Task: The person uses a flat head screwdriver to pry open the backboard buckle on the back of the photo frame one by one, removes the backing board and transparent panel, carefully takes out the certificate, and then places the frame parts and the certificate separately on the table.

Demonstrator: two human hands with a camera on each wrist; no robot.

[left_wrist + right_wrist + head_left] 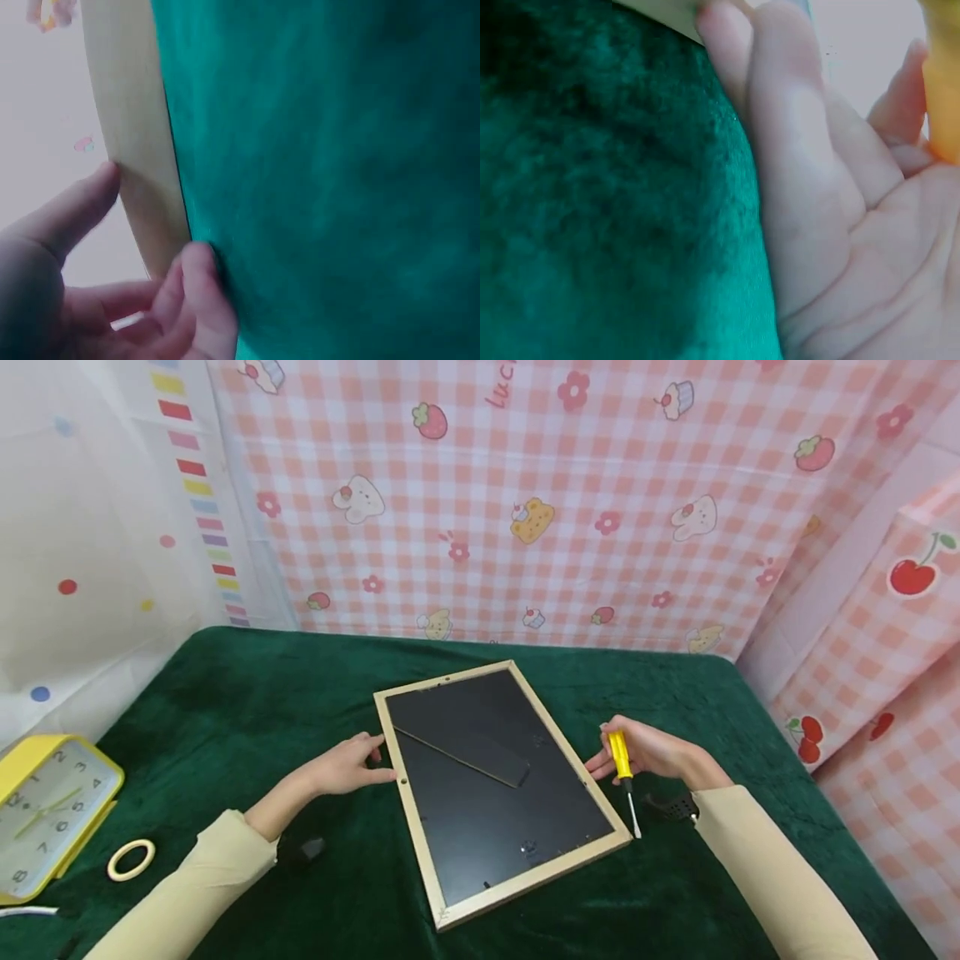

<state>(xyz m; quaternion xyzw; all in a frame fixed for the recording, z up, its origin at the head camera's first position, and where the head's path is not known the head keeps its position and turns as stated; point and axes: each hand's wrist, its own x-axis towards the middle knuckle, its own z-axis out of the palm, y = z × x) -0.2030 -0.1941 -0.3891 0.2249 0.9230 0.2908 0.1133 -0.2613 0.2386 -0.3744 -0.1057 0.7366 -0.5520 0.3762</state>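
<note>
A picture frame (480,785) with a pale wooden border lies back side up, its black backing board and stand leg (465,752) showing. My left hand (347,766) holds its left edge; in the left wrist view the thumb and curled fingers of that hand (150,292) sit on either side of the wooden border (135,135). In my right hand (652,750) is a yellow-handled screwdriver (621,758), its metal tip pointing down toward me. Other fingers of the right hand reach the frame's right edge. The right wrist view shows the palm (817,195) and part of the yellow handle (941,97).
At the left stand a yellow alarm clock (60,814) and a cream ring (131,860). A white cord end (30,911) lies near the front left edge. Dark green cloth (300,693) covers the table, and a pink checked curtain (487,577) hangs behind.
</note>
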